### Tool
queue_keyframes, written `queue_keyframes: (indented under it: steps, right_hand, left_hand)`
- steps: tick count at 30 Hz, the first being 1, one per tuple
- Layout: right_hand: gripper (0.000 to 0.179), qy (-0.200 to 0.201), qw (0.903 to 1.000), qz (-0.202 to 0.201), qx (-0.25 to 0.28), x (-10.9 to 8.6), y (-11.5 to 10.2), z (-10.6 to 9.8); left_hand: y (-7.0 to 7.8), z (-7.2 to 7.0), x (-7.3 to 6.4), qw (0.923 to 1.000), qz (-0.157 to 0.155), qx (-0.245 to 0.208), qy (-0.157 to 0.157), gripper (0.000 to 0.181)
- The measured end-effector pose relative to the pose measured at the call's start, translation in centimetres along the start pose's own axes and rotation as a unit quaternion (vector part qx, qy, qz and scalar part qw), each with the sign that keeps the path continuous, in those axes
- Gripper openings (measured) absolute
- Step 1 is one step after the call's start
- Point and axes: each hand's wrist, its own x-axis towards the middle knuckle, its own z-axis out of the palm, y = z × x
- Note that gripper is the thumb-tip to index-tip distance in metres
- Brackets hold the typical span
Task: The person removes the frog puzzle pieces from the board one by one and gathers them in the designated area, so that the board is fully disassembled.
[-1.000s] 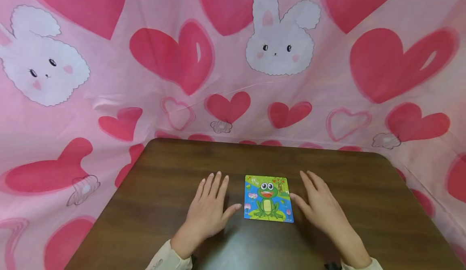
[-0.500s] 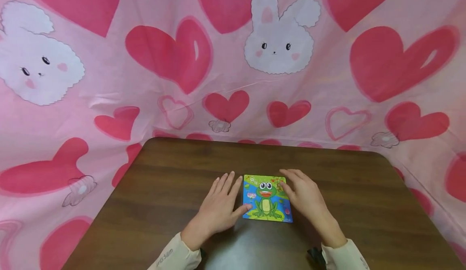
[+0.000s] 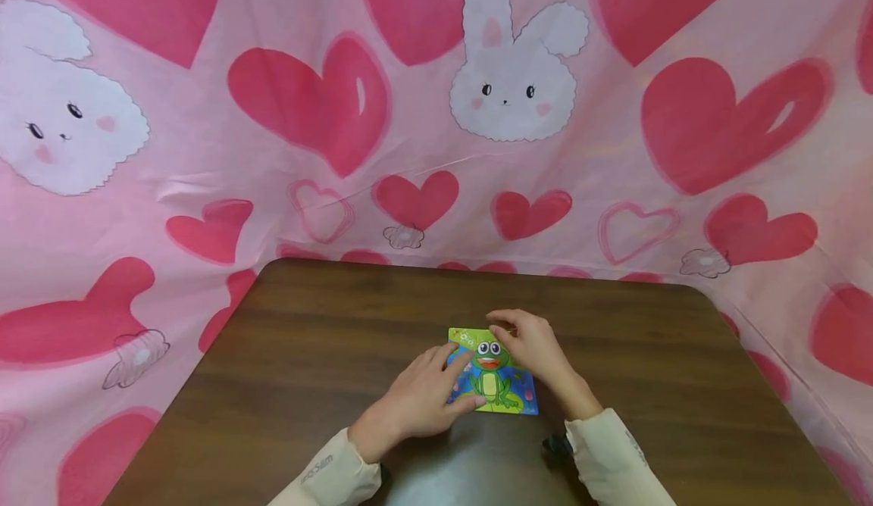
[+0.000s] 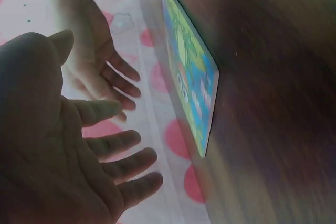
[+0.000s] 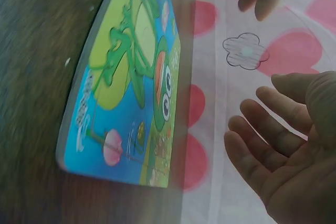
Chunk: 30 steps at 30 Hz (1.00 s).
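Plainly, we see the fingers of the left hand (image 3: pixel 424 396) apart from one another and gripping nothing, while those of the right hand (image 3: pixel 539 348) lie closer together, loosely bent, also without a hold. Both hands hover, and the wrist views show a gap between the fingers and the frog panel (image 3: pixel 492 382) below. The relation that matters most, we judge, is this: the panel lies flat beneath and between the two hands, with the left over its left side and the right over its far right corner. It looks nearly square, so we can make out no clear long axis, and we cannot tell which hand is nearer. Its printed green frog (image 5: pixel 140 51) sits upright as viewed from the near side, against blue water with pink lotus flowers and a yellow-green band along the far edge. Fine lines crossing the print may be joins, though blur leaves us unsure. The panel is thin, with rounded corners, on the brown table (image 3: pixel 327 339); beyond the table's far edge hangs a pink heart-patterned cloth (image 3: pixel 416 135).
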Motion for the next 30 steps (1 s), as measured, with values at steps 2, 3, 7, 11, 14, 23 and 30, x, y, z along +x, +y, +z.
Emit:
queue_keyframes:
  steps: [2,3,7,11,14,23,30]
  right_hand:
    - [0.024,-0.020,0.9993,0.019,0.025,0.3,-0.2,0.4]
    - [0.024,-0.028,0.9987,0.025,0.034,0.4,-0.3,0.5]
    - [0.023,-0.040,0.9968,0.049,0.050,0.5,-0.1,0.5]
    - [0.023,-0.047,0.9967,0.044,0.051,0.9,0.2,0.7]
    - [0.024,-0.058,0.9962,0.037,0.054,1.3,0.2,0.7]
    - [0.024,-0.098,0.9919,0.050,0.063,1.5,0.7,1.6]
    - [0.023,-0.107,0.9924,0.032,0.051,2.2,0.6,2.2]
  left_hand:
    - [0.1,0.1,-0.1,0.9999,0.007,-0.009,-0.012,0.077]
    - [0.2,0.2,-0.1,0.9997,0.013,-0.010,-0.016,0.076]
    - [0.6,0.8,0.4,0.9988,0.046,0.006,-0.018,0.071]
    - [0.7,1.4,1.2,0.9981,0.052,0.025,-0.024,0.069]
    - [0.8,1.6,1.7,0.9974,0.053,0.041,-0.028,0.069]
    - [1.8,3.0,2.9,0.9929,0.064,0.090,-0.044,0.067]
    - [2.2,3.0,3.4,0.9895,0.064,0.125,-0.036,0.067]
